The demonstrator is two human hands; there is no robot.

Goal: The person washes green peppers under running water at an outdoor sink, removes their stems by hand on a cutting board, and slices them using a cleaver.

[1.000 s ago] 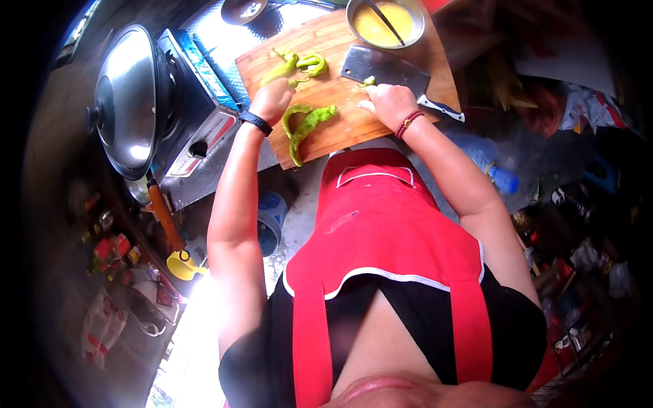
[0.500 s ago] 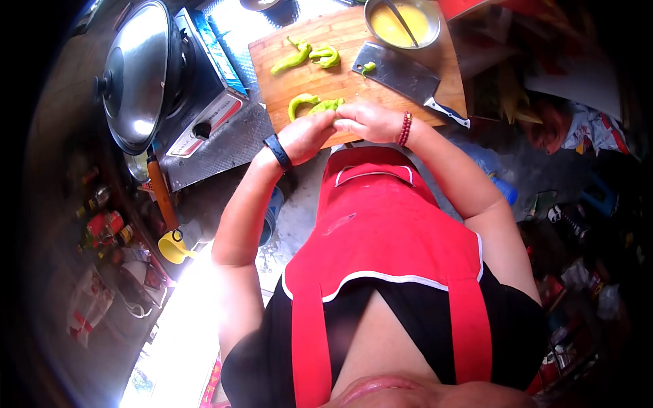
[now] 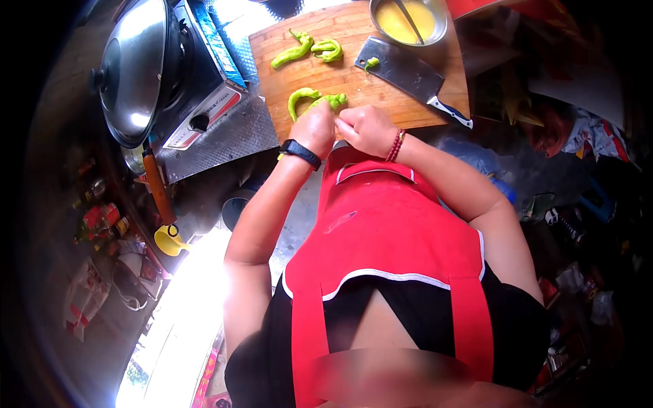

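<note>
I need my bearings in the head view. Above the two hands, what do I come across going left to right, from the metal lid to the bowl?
Domed metal lid → stove knob → straighter green pepper → folded green pepper → metal bowl

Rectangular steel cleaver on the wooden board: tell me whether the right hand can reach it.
Probably yes: the right hand is close, and nothing covers the cleaver's handle; only a small green pepper stem lies on the blade.
</note>
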